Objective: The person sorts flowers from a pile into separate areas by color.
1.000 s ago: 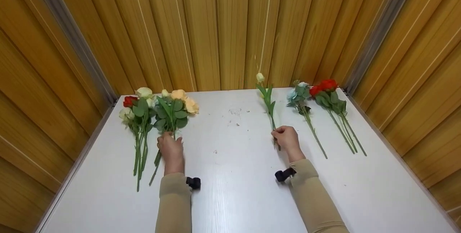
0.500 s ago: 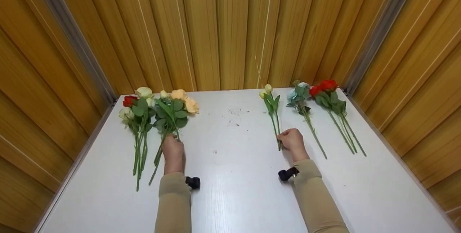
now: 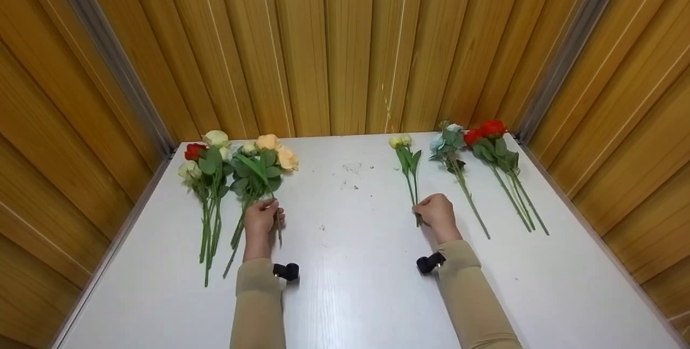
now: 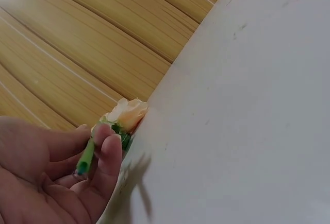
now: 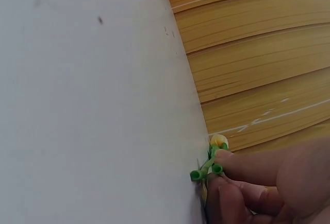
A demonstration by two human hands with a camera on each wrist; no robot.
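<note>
My left hand (image 3: 263, 218) pinches the green stem (image 4: 85, 158) of a pale tulip (image 3: 248, 148) between thumb and fingers. The tulip's head and long leaf overlap a bunch of peach roses (image 3: 277, 150) with round leaves. Further right, my right hand (image 3: 437, 213) has thumb and fingertips on the lower stems of two yellow tulips (image 3: 400, 142), whose heads lie side by side near the table's back edge. In the right wrist view two cut stem ends (image 5: 196, 175) stick out by the thumb.
White and red roses (image 3: 207, 152) lie on the far left. Right of the yellow tulips are blue flowers (image 3: 445, 141), then red roses (image 3: 488, 130) with several stems. Wood-patterned panels (image 3: 345, 47) enclose the white table (image 3: 345, 284) at the back and both sides.
The right hand has lowered the yellow tulips to the table and shifted slightly right. The left hand has turned, and the pale tulip's stem now slants right, its lower end showing.
</note>
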